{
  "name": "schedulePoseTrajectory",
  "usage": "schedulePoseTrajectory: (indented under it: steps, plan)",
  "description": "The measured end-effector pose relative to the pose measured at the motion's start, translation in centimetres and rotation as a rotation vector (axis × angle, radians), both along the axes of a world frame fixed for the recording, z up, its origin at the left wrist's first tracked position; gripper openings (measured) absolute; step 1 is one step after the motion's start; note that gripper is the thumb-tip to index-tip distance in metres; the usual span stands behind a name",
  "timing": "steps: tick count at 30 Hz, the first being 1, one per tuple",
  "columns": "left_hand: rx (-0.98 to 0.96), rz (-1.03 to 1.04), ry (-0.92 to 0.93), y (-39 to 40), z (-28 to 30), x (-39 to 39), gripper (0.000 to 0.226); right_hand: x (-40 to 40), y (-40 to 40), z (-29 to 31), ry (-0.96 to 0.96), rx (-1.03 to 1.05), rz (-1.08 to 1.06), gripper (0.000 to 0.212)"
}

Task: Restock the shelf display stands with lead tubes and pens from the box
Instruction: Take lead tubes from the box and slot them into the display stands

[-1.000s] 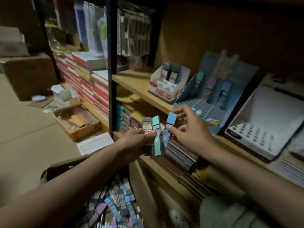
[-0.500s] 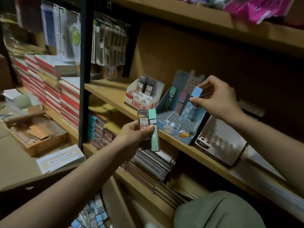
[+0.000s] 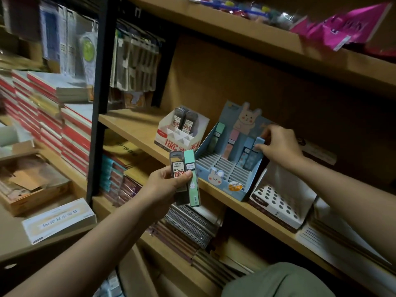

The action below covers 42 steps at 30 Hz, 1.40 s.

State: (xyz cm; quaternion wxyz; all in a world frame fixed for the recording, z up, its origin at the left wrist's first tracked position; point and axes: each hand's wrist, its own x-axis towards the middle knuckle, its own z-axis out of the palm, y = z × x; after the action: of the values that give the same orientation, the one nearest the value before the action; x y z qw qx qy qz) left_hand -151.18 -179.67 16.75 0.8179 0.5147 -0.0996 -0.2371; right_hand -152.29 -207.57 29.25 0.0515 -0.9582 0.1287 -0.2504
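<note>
My left hand (image 3: 166, 185) grips two lead tubes upright in front of the shelf: a grey 0.7 tube (image 3: 177, 166) and a mint green tube (image 3: 191, 179). My right hand (image 3: 278, 146) pinches the cap of a light blue lead tube (image 3: 254, 153), which stands in the back row of the blue bunny display stand (image 3: 222, 181). A green, a pink and another blue tube stand in that same row. A white and red stand (image 3: 182, 138) to the left holds two grey tubes. The box of tubes (image 3: 109, 284) shows only a corner at the bottom edge.
A white stand with round holes (image 3: 278, 202) sits right of the bunny stand. Spiral notebooks (image 3: 188, 224) fill the shelf below. Red and white book stacks (image 3: 53, 116) stand left of the black shelf post (image 3: 96, 103). An upper shelf carries pink packets (image 3: 347, 28).
My right hand took the blue tube away from my left hand, carried it up and right, and has lowered it into the bunny stand's back row. The view rose toward the shelf.
</note>
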Motion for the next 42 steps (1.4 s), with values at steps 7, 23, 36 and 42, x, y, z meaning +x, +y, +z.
schedulePoseTrajectory:
  steps: [7, 23, 36, 42]
  plan:
    - [-0.016, -0.002, 0.009, 0.2, 0.1, 0.2, 0.015, 0.5, 0.1, 0.1, 0.084, -0.053, -0.045, 0.024]
    - [0.02, 0.001, -0.004, 0.2, -0.1, -0.2, 0.024, -0.6, -0.1, -2.8, 0.016, -0.525, -0.144, 0.029]
    - [0.091, 0.021, -0.157, 0.9, -0.1, 0.2, 0.017, -1.9, 9.8, -2.7, 0.162, 0.405, 0.364, 0.034]
    - [0.131, 0.036, -0.252, 1.1, 0.0, 0.4, 0.017, -1.2, 14.0, -3.6, 0.188, 0.384, 0.483, 0.035]
